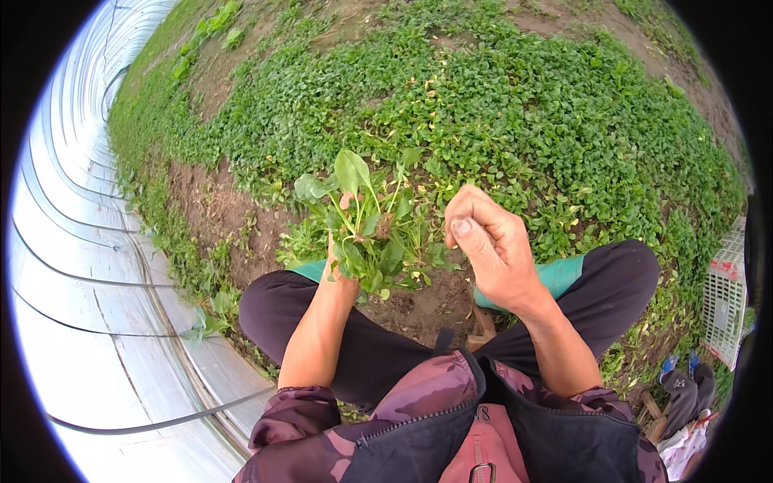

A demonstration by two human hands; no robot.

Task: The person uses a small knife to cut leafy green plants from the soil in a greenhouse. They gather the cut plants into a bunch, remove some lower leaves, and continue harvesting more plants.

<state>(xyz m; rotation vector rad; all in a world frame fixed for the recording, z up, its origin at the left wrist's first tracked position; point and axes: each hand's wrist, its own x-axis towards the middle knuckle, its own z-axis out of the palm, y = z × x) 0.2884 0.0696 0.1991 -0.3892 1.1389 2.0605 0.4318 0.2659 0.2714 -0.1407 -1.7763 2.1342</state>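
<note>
- The left hand [341, 251], at the centre of the frame, is wrapped around a bunch of leafy green plants with thin pale stems and soil-dusted roots [364, 224]; the leaves hide most of the fingers, so only the closed hold on the stems can be made out.
- The bunch stands roughly upright, its rounded leaves fanning upward and to both sides of the hand, just above the gap between the person's knees.
- The right hand [493, 245], right of centre, is raised beside the bunch without touching it; its fingers are curled inward with the thumb pressed against them, and I cannot tell whether anything is pinched inside.
- Both forearms rise from the lower edge out of camouflage-patterned sleeves [294, 414].
- The person sits with knees apart in dark trousers [612, 282], bare brown soil [427, 306] between them.
- A dense bed of low green plants [499, 105] fills the upper half of the frame.
- A translucent plastic tunnel wall with dark hoops [88, 306] curves down the left side.
- A white plastic lattice crate [725, 294] stands at the right edge.
</note>
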